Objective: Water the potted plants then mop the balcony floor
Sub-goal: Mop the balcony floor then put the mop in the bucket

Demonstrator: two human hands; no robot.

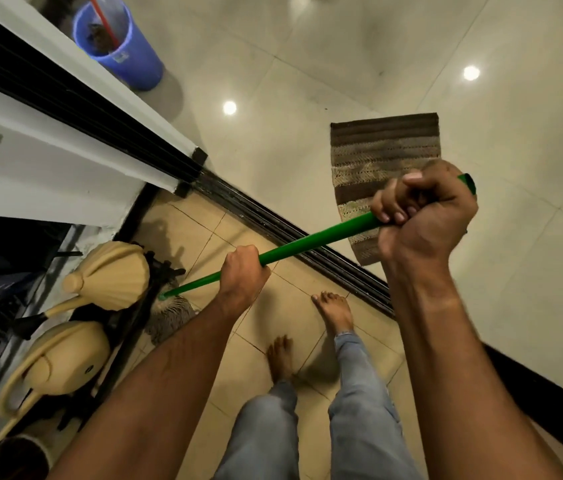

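I hold a mop with a green handle [314, 239] that slants down to the left. My right hand [425, 216] grips the handle near its top end. My left hand [243, 277] grips it lower down. The grey string mop head [171, 315] lies on the beige balcony floor tiles [224, 226] by the railing, partly hidden behind a black bar. Two cream watering cans [114, 275] [65, 362] stand at the left edge of the balcony. My bare feet [333, 313] stand on the tiles.
A black sliding-door track [290, 233] divides the balcony from the glossy indoor floor. A striped brown doormat [384, 157] lies just inside. A blue bucket [117, 39] with a red-handled mop stands at the upper left by the white wall. A pot rim [20, 455] shows at bottom left.
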